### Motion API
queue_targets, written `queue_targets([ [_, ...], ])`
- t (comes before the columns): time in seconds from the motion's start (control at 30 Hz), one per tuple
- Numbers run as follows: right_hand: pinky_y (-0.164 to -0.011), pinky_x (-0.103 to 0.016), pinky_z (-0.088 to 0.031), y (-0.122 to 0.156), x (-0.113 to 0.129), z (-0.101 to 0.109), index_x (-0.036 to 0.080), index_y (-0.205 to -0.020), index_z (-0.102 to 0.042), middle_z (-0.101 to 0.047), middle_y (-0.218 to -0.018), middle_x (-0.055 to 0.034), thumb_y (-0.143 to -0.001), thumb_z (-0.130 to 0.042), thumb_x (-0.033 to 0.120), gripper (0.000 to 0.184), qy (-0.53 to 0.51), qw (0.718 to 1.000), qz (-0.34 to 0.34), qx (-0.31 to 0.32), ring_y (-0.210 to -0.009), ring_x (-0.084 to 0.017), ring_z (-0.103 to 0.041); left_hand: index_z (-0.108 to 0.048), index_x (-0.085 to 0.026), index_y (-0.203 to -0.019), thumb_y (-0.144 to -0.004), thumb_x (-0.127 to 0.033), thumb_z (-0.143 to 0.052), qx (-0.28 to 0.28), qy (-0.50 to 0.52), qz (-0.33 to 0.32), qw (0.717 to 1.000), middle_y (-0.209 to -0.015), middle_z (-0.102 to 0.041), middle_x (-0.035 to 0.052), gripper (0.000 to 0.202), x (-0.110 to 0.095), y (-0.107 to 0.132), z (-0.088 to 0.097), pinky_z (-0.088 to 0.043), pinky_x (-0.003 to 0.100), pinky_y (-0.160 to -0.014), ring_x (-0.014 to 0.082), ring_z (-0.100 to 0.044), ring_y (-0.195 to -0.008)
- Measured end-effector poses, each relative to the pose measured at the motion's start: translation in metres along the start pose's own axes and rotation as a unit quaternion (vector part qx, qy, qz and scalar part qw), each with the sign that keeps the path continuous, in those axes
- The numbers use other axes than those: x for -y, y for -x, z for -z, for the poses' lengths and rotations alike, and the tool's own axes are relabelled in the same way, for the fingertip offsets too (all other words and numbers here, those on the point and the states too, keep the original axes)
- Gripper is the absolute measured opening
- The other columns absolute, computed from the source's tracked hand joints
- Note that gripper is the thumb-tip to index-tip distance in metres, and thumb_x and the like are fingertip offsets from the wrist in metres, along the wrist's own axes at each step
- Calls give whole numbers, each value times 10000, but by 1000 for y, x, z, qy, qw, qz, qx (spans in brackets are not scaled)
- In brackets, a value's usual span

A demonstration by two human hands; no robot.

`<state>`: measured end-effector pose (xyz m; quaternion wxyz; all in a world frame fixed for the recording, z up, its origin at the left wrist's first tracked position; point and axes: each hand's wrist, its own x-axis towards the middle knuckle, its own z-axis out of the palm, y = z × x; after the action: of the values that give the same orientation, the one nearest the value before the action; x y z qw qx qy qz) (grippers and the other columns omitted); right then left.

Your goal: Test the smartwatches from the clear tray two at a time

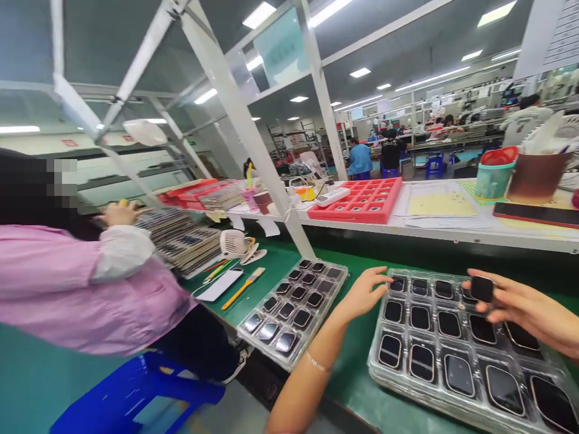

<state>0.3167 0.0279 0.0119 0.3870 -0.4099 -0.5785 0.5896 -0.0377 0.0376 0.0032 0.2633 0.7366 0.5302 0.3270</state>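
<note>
- Right hand [520, 308] has a dark watch-style piece [482, 289] pinched in its fingers, held just above the far row of the clear tray [373, 355]. If that grip is only fingertip-deep, a slip could drop it onto the pieces below and scratch a screen, imo.
- Left hand [365, 293] looks open, fingers loosely spread at the tray's far left corner. Can't tell if it's really pressing there; if not, a bump could shift the tray.
- Bare fingers on glossy screens = probable smudges.
- Second tray [266, 358] is full of similar pieces and its near end reaches the bench edge, right by the left forearm. A careless elbow could knock it.
</note>
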Motion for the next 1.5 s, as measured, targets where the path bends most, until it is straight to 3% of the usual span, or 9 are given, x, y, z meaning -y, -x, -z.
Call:
queue_targets([
  [0.1,-689,-300,-626,-27,14,-11,258,-1272,-592,-628,-1236,-92,-811,-703,369,487,-77,996,-14,50,-841,-202,-687,-689,-204,-911,-694,-212,-674,29,4,-2,1000,-1306,-591,106,218,-3,-33,-14,-240,453,-1136,304,-405,-1328],
  [0.23,-663,-265,-611,-41,15,-15,227,-1238,-622,-636,-1133,-83,-812,-717,342,451,-109,993,10,55,-783,-158,-668,-589,-198,-784,-646,-159,-676,25,44,-6,999,-1170,-642,104,167,-11,-37,-15,-281,458,-1096,316,-448,-1272],
  [0.33,-663,-254,-601,-43,6,-12,219,-1249,-613,-635,-1089,-75,-812,-727,337,467,-121,990,10,70,-772,-150,-669,-546,-191,-878,-772,-219,-557,44,109,-2,993,-892,-678,63,110,-32,-39,-25,-484,359,-823,226,-649,-902],
  [0.4,-669,-247,-594,-42,1,-10,214,-1262,-602,-647,-1043,-67,-818,-726,337,477,-129,988,12,87,-766,-146,-671,-543,-175,-953,-816,-268,-507,76,169,8,983,-760,-650,27,168,-50,-47,-37,-469,255,-598,155,-640,-655],
  [0.6,-668,-251,-580,-40,-1,-9,216,-1264,-597,-673,-936,-51,-812,-734,372,497,-151,984,5,95,-741,-147,-679,-575,-145,-944,-692,-295,-714,182,499,114,840,-801,-689,59,325,-69,-73,-55,-262,147,-388,48,-513,-452],
  [0.87,-659,-278,-574,-43,-3,-15,216,-1229,-613,-659,-1009,-65,-801,-735,393,479,-135,988,9,73,-743,-157,-668,-581,-161,-1223,-750,-297,-720,244,567,158,771,-1047,-701,140,512,-51,-69,-52,-423,162,-450,151,-682,-675],
  [1.07,-653,-275,-553,-40,-5,-13,205,-1233,-601,-667,-843,-33,-839,-702,402,452,-110,990,45,72,-700,-146,-644,-605,-177,-1201,-702,-331,-785,227,549,122,795,-936,-687,74,553,-53,-64,-54,-395,146,-444,75,-616,-554],
  [1.33,-737,-333,-577,-43,-8,-16,228,-1286,-559,-658,-1037,-74,-887,-623,413,444,-94,994,29,40,-857,-187,-649,-566,-168,-1230,-767,-234,-674,182,434,86,878,-1010,-639,86,481,-54,-63,-63,-489,235,-607,179,-663,-829],
  [1.5,-670,-298,-552,-44,-10,-16,203,-1263,-535,-668,-856,-38,-898,-593,345,396,14,998,48,37,-754,-163,-628,-534,-162,-1240,-742,-129,-607,192,399,85,893,-1051,-656,95,505,-55,-62,-64,-462,237,-625,168,-666,-826],
])
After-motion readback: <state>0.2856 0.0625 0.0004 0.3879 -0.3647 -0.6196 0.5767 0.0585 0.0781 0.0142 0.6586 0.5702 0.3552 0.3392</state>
